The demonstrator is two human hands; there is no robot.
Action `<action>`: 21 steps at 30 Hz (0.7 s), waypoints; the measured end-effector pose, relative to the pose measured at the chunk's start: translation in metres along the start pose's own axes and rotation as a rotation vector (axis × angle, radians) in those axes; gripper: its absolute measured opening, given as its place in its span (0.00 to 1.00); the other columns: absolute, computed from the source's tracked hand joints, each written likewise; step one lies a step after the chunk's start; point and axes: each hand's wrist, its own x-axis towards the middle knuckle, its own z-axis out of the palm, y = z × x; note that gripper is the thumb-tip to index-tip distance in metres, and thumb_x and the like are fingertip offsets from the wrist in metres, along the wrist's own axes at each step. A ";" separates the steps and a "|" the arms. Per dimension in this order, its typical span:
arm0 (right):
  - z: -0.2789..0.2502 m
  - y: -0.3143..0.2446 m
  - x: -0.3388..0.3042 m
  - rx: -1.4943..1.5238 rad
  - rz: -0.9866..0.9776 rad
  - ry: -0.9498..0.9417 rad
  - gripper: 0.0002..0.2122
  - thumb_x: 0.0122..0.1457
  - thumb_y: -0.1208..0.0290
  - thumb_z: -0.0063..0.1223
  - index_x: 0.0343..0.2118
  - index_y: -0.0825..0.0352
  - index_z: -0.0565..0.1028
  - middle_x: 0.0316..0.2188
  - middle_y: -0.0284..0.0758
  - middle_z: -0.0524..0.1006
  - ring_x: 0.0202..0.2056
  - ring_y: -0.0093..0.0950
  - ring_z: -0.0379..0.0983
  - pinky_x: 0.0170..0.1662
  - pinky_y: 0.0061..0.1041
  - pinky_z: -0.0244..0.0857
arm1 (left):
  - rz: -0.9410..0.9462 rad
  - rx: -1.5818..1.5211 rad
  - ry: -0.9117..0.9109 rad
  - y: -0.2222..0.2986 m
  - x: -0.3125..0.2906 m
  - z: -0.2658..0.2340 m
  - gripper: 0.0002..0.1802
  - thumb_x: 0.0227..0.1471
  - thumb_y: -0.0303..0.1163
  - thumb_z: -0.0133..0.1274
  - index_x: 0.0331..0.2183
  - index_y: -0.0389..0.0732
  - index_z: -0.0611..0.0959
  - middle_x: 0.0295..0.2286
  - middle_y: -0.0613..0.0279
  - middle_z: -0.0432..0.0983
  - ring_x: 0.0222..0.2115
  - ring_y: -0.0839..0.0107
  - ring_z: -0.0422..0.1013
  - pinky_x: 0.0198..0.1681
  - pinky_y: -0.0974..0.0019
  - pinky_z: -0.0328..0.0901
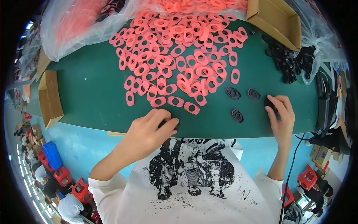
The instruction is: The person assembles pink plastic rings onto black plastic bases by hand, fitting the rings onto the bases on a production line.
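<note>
At the table's near edge, my left hand point(151, 125) is closed with bent fingers round a small black piece point(163, 124), mostly hidden by them. My right hand point(281, 114), farther right, has thumb and fingers closed round another dark piece point(270, 103), partly covered. Between the hands lie three loose dark oval pieces: one point(233, 93) at the upper left, one point(254, 93) nearer my right hand, and one point(237, 115) closer to the edge. Beyond my left hand spreads a big heap of pink oval rings point(175, 101), each with a round hole.
The green table point(93, 100) bears an open cardboard box point(50, 99) at left and another point(274, 22) at the far right. A pile of black parts point(285, 59) lies beside it. Clear plastic bags point(87, 30) line the far side. A black cable point(290, 168) hangs at right.
</note>
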 end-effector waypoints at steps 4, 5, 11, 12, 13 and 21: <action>-0.001 -0.006 0.004 0.106 0.122 -0.090 0.16 0.49 0.83 0.61 0.43 0.72 0.76 0.34 0.37 0.72 0.30 0.28 0.68 0.34 0.22 0.65 | -0.009 -0.182 0.030 0.000 0.005 -0.001 0.21 0.43 0.23 0.64 0.42 0.35 0.80 0.34 0.57 0.71 0.28 0.65 0.71 0.26 0.66 0.69; -0.001 -0.006 0.004 0.122 0.137 -0.084 0.15 0.50 0.83 0.61 0.43 0.72 0.76 0.34 0.36 0.72 0.29 0.27 0.67 0.34 0.22 0.64 | -0.002 -0.183 0.030 0.001 0.010 -0.006 0.21 0.43 0.23 0.64 0.42 0.35 0.80 0.34 0.57 0.71 0.28 0.65 0.71 0.26 0.66 0.69; 0.002 -0.007 0.005 0.106 0.125 -0.036 0.15 0.49 0.83 0.61 0.42 0.72 0.76 0.34 0.36 0.72 0.28 0.26 0.67 0.32 0.21 0.64 | -0.083 -0.424 0.016 -0.002 0.021 -0.010 0.19 0.40 0.19 0.65 0.38 0.34 0.80 0.35 0.56 0.75 0.31 0.64 0.73 0.31 0.66 0.68; 0.001 -0.007 0.004 0.105 0.126 -0.036 0.15 0.49 0.83 0.61 0.42 0.72 0.76 0.34 0.36 0.72 0.28 0.26 0.67 0.32 0.21 0.64 | -0.071 -0.463 0.067 -0.003 0.021 -0.005 0.19 0.40 0.19 0.65 0.38 0.35 0.80 0.35 0.57 0.73 0.28 0.67 0.72 0.30 0.67 0.68; 0.003 -0.006 0.004 0.110 0.118 -0.027 0.15 0.49 0.83 0.62 0.42 0.72 0.76 0.34 0.36 0.73 0.28 0.26 0.67 0.32 0.21 0.64 | -0.052 -0.501 0.116 -0.005 0.024 -0.002 0.19 0.41 0.20 0.66 0.39 0.37 0.80 0.34 0.57 0.72 0.26 0.69 0.71 0.29 0.67 0.68; 0.004 -0.010 -0.002 0.137 0.137 0.020 0.15 0.48 0.84 0.62 0.41 0.71 0.77 0.36 0.36 0.74 0.29 0.26 0.70 0.32 0.21 0.66 | 0.123 -0.263 0.165 -0.005 0.041 0.006 0.18 0.37 0.21 0.68 0.32 0.36 0.76 0.36 0.56 0.73 0.29 0.63 0.72 0.26 0.65 0.69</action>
